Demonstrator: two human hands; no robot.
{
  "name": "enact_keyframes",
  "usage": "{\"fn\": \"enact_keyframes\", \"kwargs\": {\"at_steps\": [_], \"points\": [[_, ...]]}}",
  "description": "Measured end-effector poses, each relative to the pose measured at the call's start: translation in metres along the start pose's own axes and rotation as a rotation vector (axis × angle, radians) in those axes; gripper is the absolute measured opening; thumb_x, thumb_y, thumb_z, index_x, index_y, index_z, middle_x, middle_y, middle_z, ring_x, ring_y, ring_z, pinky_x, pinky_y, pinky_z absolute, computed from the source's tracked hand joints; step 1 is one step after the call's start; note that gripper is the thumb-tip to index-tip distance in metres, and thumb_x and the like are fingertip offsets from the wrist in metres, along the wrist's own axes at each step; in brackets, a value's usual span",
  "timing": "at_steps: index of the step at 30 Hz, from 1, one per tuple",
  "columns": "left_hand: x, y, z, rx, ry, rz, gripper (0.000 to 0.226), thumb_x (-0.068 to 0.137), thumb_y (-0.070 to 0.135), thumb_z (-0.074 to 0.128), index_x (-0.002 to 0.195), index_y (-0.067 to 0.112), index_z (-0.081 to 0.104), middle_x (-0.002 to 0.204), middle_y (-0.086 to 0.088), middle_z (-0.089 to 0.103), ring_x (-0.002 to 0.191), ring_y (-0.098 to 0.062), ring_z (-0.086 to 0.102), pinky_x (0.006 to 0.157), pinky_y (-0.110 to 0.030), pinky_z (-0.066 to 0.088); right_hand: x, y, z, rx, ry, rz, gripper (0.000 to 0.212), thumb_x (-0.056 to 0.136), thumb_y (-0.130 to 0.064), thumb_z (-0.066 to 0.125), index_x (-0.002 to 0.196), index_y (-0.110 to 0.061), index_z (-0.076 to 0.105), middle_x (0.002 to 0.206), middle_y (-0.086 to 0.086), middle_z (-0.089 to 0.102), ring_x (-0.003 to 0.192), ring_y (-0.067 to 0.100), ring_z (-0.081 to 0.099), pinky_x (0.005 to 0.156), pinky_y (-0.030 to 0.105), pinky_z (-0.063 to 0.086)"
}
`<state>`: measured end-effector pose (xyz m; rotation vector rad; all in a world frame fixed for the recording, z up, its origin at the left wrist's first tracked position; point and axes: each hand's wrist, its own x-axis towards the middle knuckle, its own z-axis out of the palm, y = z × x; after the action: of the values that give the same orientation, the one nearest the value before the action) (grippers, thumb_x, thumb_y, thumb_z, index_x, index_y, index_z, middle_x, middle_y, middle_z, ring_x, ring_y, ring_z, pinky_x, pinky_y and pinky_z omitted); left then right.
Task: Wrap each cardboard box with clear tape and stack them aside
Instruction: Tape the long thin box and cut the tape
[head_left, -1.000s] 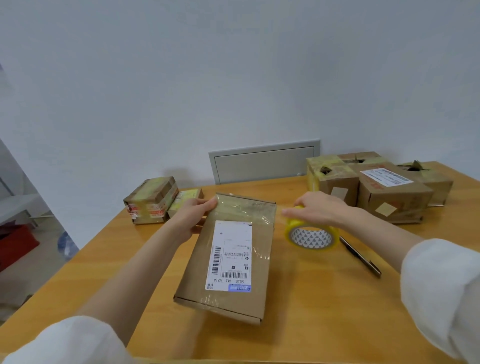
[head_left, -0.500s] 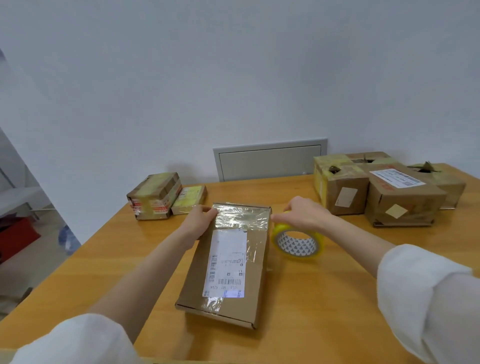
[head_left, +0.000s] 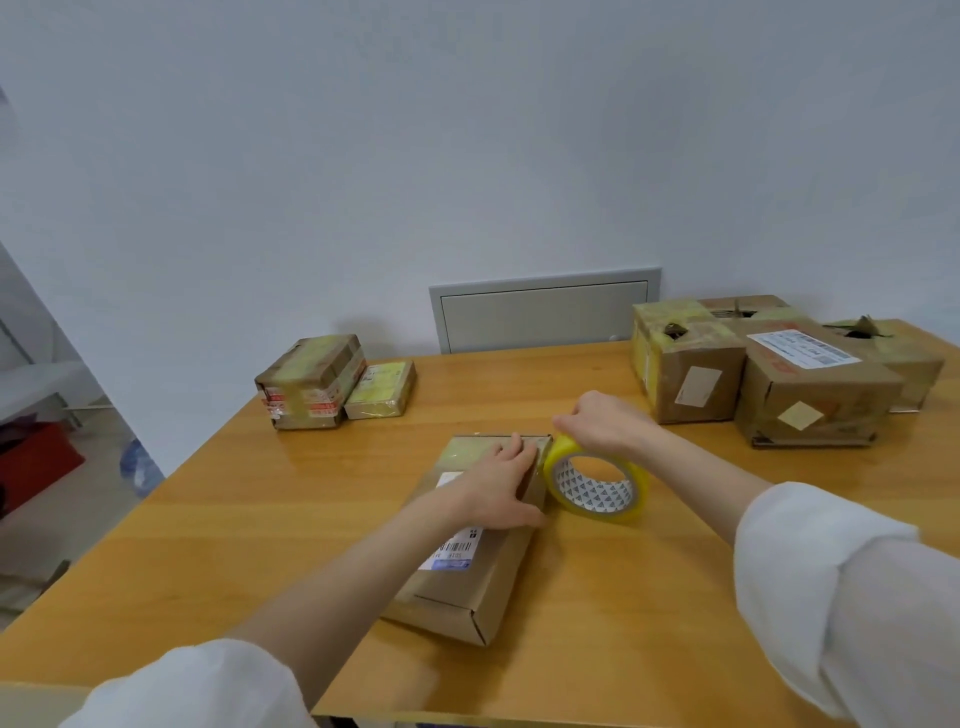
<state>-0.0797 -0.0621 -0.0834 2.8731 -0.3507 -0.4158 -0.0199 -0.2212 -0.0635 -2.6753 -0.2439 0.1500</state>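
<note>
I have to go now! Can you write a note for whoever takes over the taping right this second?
Left hand: flat, pressing the far half of the box at the table's middle.
Right hand: grips the roll, which is on edge beside the box's far right corner.
Done: tape shows across the box's far end. Two taped small boxes sit side by side at far left, not stacked.
Left: finish wrapping this box and set it aside. The cluster at far right, some with torn tops, may still need tape.
</note>
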Motion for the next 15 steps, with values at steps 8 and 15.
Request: {"fn": "enact_keyframes", "kwargs": {"at_steps": [8,15], "points": [[0.002,0.003,-0.011,0.024,0.013,-0.117,0.090,0.081,0.030,0.071,0.152,0.025,0.015,0.144,-0.011,0.034,0.123,-0.028,0.046,0.094,-0.033,0.042,-0.019,0.035,-0.017,0.460,-0.209,0.031,0.086,0.074,-0.064,0.067,0.139,-0.012,0.045,0.127,0.005,0.053,0.114,0.023,0.053,0.088,0.034,0.047],[0.010,0.019,0.011,0.310,0.065,-0.262,0.085,0.072,0.046,0.077,0.135,0.011,0.033,0.128,-0.013,0.044,0.118,-0.031,0.049,0.089,-0.039,0.046,-0.037,0.040,-0.012,0.581,-0.264,-0.091,0.042,0.082,-0.026,0.075,0.114,-0.022,0.048,0.100,-0.012,0.056,0.098,0.011,0.054,0.071,0.023,0.042]]}}
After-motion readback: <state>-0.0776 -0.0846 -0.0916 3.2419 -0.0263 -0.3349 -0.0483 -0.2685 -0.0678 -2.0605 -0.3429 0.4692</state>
